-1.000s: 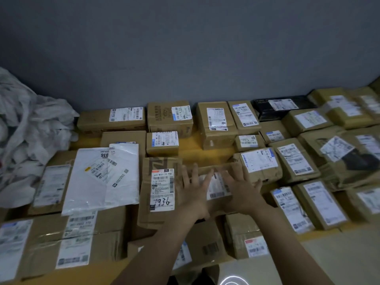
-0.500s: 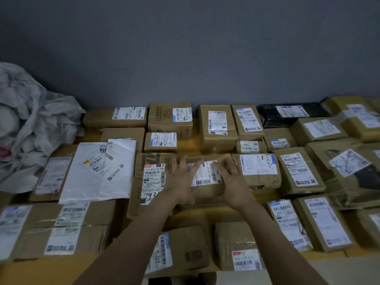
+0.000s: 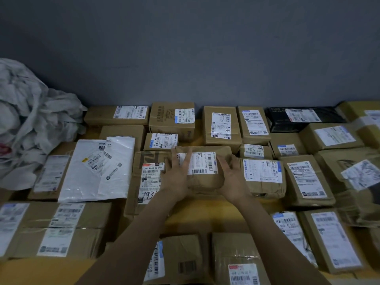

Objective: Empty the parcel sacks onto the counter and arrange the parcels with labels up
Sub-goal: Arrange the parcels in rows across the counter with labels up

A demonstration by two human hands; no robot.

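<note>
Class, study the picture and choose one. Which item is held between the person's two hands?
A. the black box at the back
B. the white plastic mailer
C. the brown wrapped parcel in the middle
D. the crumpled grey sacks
C: the left hand and the right hand sit on either side of the brown wrapped parcel, its white label facing up.

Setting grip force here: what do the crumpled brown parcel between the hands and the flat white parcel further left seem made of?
Crumpled brown parcel: likely kraft paper or brown tape over something soft; creased skin, rounded corners, slight sheen.
Flat white parcel: probably a thin plastic mailer bag; smooth, glossy highlights, soft wrinkles, folded flap.
</note>
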